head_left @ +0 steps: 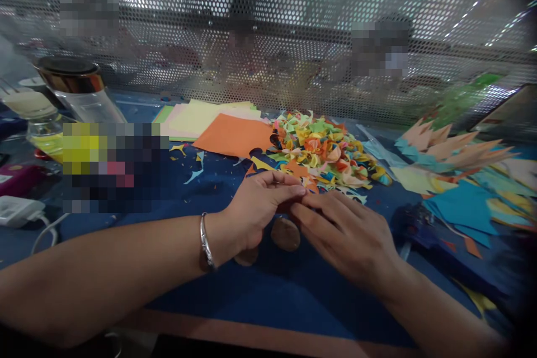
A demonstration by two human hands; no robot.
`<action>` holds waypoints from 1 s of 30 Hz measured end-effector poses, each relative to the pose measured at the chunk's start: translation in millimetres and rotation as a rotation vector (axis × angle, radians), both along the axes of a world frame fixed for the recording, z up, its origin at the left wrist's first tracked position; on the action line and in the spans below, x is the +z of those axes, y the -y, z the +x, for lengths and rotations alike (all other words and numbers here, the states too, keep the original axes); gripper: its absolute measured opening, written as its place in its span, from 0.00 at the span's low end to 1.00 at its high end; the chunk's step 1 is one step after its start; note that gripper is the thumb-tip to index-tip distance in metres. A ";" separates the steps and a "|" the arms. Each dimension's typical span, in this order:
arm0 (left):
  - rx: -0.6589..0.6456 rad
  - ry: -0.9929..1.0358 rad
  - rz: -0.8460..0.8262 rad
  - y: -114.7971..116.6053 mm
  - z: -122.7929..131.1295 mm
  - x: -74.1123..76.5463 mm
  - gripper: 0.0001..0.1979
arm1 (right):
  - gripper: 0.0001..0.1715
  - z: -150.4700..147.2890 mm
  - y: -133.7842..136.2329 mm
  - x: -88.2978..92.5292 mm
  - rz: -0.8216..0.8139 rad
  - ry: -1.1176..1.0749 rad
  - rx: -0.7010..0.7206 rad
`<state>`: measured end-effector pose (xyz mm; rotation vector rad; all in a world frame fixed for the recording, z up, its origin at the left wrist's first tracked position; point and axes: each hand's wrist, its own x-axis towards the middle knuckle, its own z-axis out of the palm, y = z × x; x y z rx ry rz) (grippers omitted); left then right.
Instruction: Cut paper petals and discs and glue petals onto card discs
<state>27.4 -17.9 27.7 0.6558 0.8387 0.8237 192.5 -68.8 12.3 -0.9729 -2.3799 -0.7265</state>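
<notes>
One left hand point(257, 207), fingertips together, meets the right hand point(348, 226) (can't tell its grip); round brown disc point(286, 234) at their seven o'clock.

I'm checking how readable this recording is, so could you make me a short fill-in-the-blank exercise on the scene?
1. The left hand and right hand are close together over a ____ tabletop.
2. A silver bracelet circles the person's ____ wrist.
3. The front paper sheet, just left of the heap of paper pieces, is ____.

Missing words: blue; left; orange.
</notes>
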 end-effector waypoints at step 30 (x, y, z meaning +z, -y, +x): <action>0.041 -0.044 0.406 -5.4 0.0 -11.7 0.13 | 0.08 4.1 -10.3 -8.7 -0.361 -0.762 0.072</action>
